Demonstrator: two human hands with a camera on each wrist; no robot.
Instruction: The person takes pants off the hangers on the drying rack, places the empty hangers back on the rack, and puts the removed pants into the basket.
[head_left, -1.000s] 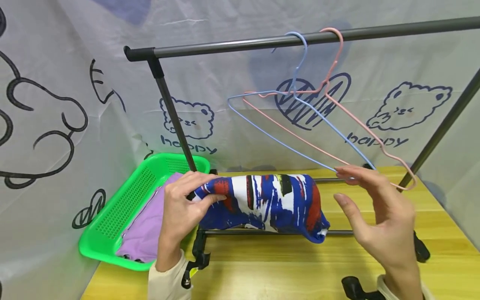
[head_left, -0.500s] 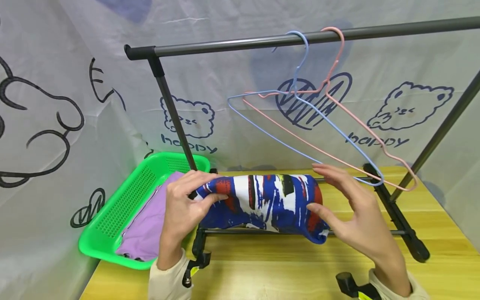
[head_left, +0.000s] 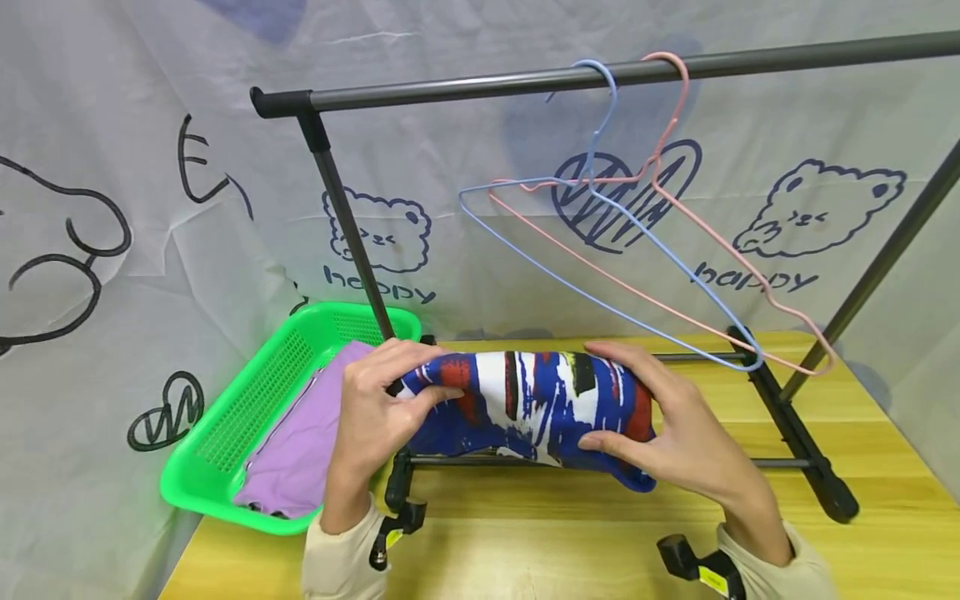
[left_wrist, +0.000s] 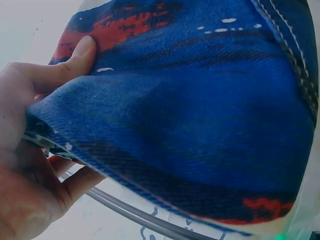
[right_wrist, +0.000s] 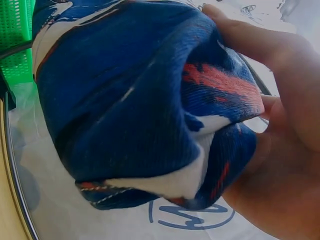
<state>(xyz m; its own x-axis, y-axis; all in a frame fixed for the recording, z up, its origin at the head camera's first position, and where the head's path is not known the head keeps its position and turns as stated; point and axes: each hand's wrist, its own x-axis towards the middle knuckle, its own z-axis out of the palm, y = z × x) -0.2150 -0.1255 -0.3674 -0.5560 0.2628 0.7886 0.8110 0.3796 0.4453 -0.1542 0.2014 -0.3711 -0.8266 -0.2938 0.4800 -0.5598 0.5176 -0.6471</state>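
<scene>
A folded blue garment (head_left: 517,408) with white, red and black brush-like marks is held up over the table in the head view. My left hand (head_left: 378,412) pinches its left end, thumb in front and fingers behind. At the opposite end my right hand (head_left: 686,429) grips the cloth, fingers over the top edge and thumb on the front. Stitched seams show on the garment (left_wrist: 190,115) in the left wrist view. Loose folds of the garment (right_wrist: 125,110) bunch toward the palm in the right wrist view. The fingers behind the cloth are partly hidden.
A blue hanger (head_left: 603,192) and a pink hanger (head_left: 738,237) hang from the dark rail (head_left: 465,90) behind the hands. Left of the rack, a green basket (head_left: 225,417) holds a folded purple cloth (head_left: 307,450). The rack's base bars stand on the wooden table (head_left: 525,542).
My right hand has moved left, from beside the garment onto its right end, and grips it. The hangers swung slightly. My left hand has kept its hold.
</scene>
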